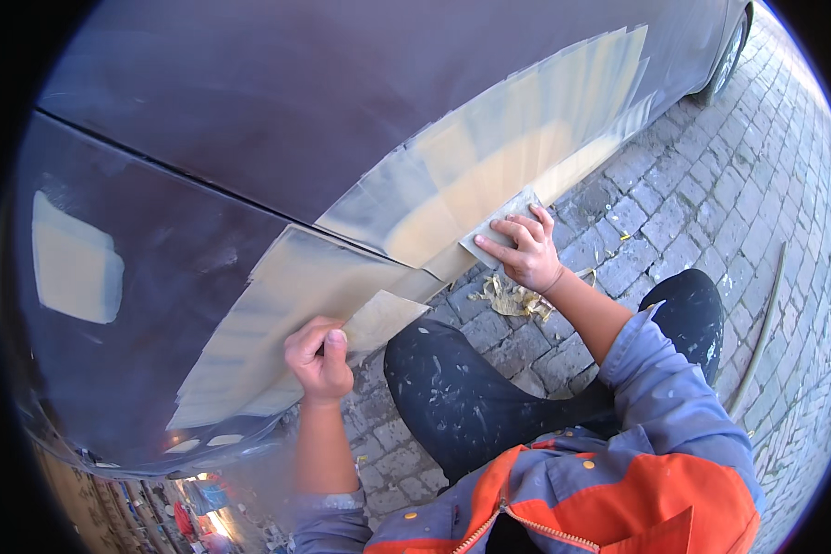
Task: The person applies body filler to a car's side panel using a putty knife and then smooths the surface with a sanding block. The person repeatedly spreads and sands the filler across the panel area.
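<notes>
My right hand [528, 249] presses a thin greyish rectangular pad [486, 226] against the lower edge of the tan filler patch [462, 175] on a dark car body panel [268, 92]. My left hand [319, 355] grips a tan, flat rectangular piece [381, 319], perhaps a spreader or sheet, held over the patch left of the panel seam. A second filled area [231, 342] spreads beneath and left of that hand, and a small pale patch [77, 258] sits farther left on the panel.
My dark, paint-spotted knees [448, 406] rest low beside the car on grey brick paving [776, 185]. Crumpled tan scraps [508, 297] lie below my right hand. A long thin hose or strip [759, 323] lies to the right. A wheel [725, 60] shows top right, assorted clutter [194, 508] bottom left.
</notes>
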A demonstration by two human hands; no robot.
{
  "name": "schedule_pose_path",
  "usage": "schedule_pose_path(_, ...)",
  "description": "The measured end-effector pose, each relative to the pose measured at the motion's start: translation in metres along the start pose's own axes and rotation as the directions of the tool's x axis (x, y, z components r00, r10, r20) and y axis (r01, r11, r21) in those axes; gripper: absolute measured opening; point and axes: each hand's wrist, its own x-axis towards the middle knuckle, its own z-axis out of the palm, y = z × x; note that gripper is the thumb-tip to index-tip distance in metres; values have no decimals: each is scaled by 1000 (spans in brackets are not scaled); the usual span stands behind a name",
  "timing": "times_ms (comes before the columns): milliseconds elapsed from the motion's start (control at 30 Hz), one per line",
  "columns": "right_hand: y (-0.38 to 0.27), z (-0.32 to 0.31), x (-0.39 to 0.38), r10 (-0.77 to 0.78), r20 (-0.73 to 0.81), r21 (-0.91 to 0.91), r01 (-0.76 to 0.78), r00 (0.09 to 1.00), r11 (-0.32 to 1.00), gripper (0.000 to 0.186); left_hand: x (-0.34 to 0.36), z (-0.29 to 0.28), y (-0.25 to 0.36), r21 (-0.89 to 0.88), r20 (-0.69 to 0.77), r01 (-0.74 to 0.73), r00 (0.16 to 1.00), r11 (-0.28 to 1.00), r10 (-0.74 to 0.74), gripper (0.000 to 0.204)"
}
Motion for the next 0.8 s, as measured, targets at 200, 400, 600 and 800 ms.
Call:
schedule_pose_path(200, -44, -63, 45, 198, 12, 289, -193, 980, 938, 58, -50, 55, 19, -658, 27, 478, 787, 582, -616, 32)
schedule_pose_path(400, -90, -176, 98, 395, 675, 656, -262, 623, -708, 32, -74, 111, 59, -582, 12, 450, 837, 677, -546, 30)
schedule_pose_path(600, -85, -182, 83, 254, 793, 600, -638, 554, -482, 28, -62, 116, 69, -600, -116, 332, 864, 728, -489, 26)
schedule_pose_path(800, -105, -173, 82, 439, 861, 506, -531, 258, -680, 31, -53, 108, 92, -244, -169, 298, 924, 923, -342, 20)
